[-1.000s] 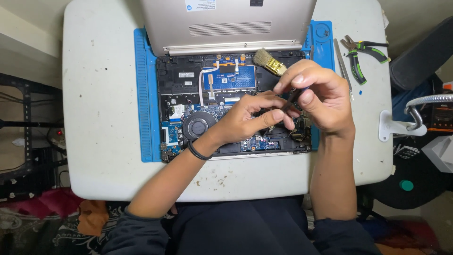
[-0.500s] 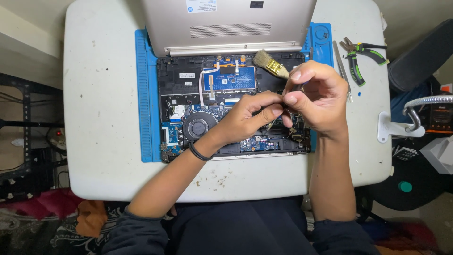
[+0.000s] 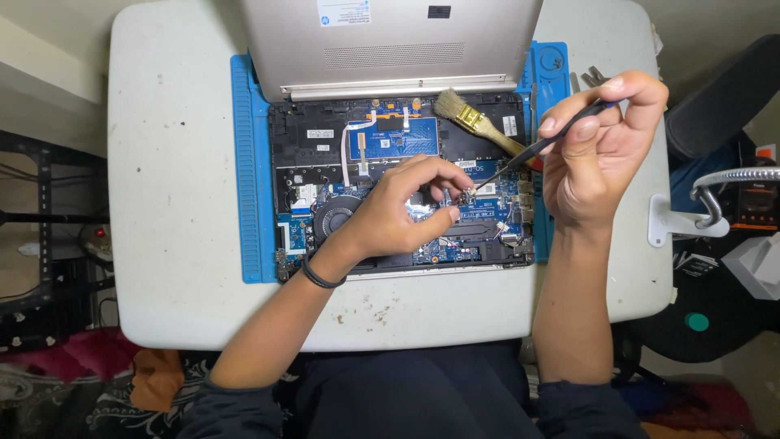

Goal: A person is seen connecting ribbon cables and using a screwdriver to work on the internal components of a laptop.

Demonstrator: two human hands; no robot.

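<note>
White table (image 3: 171,162), blue mat (image 3: 248,162), white lid label (image 3: 343,11)

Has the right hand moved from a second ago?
Yes. The right hand, holding a thin dark tool, has risen to the right, away from the laptop's circuit board.

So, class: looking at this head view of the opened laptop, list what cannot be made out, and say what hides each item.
- Head view: the board under the left hand, covered by palm and fingers.
- The small part at the tip of the thin tool in the right hand: too small to identify.
- The paintbrush handle end, hidden behind the right hand.
- The laptop lid, cut off by the top edge.
</note>
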